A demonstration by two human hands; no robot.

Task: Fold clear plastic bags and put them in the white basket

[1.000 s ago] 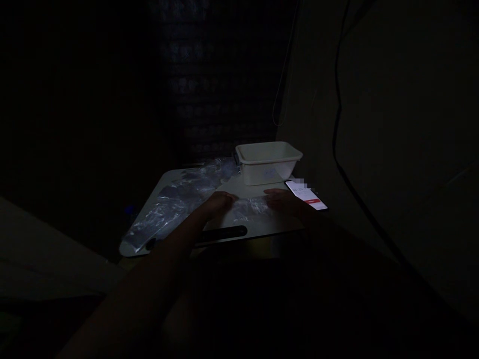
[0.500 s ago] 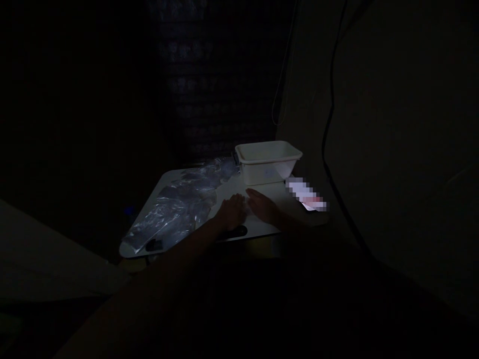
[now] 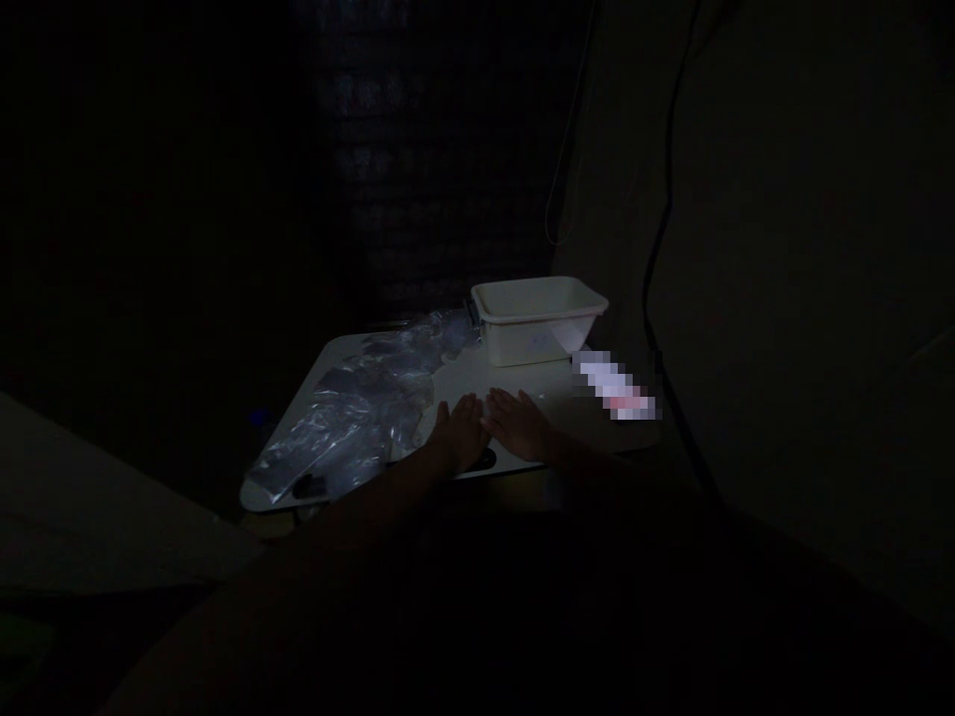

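Observation:
My left hand point(image 3: 461, 434) and my right hand point(image 3: 517, 424) lie side by side, palms down, near the front edge of a white table point(image 3: 567, 408). Their fingers are stretched out, pointing away from me, and no object shows in either hand. Clear plastic bags point(image 3: 358, 408) are spread in a loose layer over the left part of the table, to the left of my left hand. Behind my hands stands a white rectangular tub point(image 3: 529, 338).
A bright, pixelated flat object point(image 3: 616, 386) lies at the table's right side. Dark oval cutouts show along the front edge. A black cable point(image 3: 661, 239) hangs down the wall at the right. The room is very dark.
My left hand has flattened and its fingers have spread. My right hand has turned flat beside it, fingers pointing forward. The view has shifted slightly.

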